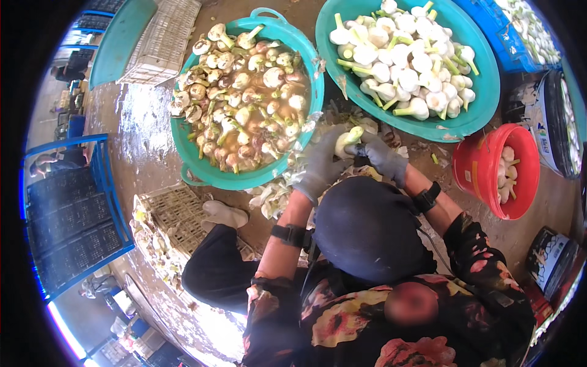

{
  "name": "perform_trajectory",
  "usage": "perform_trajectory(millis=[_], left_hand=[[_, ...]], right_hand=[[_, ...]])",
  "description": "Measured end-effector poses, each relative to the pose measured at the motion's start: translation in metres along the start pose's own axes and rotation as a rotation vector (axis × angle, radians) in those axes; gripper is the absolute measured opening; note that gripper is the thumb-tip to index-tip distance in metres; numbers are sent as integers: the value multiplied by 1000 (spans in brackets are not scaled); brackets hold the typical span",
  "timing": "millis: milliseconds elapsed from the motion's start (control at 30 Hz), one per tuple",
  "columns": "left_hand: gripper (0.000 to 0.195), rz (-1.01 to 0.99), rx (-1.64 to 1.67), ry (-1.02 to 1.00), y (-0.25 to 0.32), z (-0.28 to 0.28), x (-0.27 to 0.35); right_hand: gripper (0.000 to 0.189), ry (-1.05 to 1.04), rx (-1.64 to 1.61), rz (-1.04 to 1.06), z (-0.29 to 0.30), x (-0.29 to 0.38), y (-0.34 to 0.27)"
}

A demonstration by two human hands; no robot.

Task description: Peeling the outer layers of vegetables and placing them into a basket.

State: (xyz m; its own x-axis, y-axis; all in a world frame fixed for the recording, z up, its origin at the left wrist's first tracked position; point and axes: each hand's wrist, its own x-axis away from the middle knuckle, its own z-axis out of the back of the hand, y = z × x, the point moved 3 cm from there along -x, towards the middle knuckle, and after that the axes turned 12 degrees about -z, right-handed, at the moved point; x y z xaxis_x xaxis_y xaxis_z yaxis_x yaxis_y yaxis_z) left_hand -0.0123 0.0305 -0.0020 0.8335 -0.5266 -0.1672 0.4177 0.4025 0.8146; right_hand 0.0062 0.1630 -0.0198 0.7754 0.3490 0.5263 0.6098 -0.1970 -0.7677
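A peeled-looking white garlic bulb [344,144] with a cut green stem is held up between my two grey-gloved hands. My left hand [322,160] curls around its left side. On the other side, the fingers of my right hand [381,157] close against the bulb and its stem; a small dark thing by these fingertips is too unclear to name. Ahead and left, a green tub [316,69] holds murky water and soiled, unpeeled garlic [240,80]. Ahead and right stands another green tub [481,110], heaped with clean white garlic [408,78].
Garlic skins [273,197] litter the wet floor below my hands. A red bucket [472,169] with a few bulbs stands at right, near black buckets [552,133]. A plastic crate [179,220] lies by my left foot. Blue crates [495,36] and racks [73,220] stand farther out.
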Motion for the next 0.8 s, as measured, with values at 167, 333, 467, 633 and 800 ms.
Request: perform_trajectory(millis=[167, 333, 467, 633, 800], left_hand=[[58, 150, 211, -107, 10, -12, -11], [56, 1, 225, -68, 9, -22, -21], [55, -200, 396, -283, 8, 4, -35], [46, 427, -581, 257, -117, 110, -38], [55, 697, -916, -68, -167, 142, -45]], right_hand=[[29, 125, 112, -48, 26, 8, 6], [28, 234, 153, -12, 24, 31, -19], [31, 598, 0, -45, 59, 83, -21], [36, 1084, 223, 51, 190, 254, -26], [29, 1518, 1185, -155, 275, 372, 14]])
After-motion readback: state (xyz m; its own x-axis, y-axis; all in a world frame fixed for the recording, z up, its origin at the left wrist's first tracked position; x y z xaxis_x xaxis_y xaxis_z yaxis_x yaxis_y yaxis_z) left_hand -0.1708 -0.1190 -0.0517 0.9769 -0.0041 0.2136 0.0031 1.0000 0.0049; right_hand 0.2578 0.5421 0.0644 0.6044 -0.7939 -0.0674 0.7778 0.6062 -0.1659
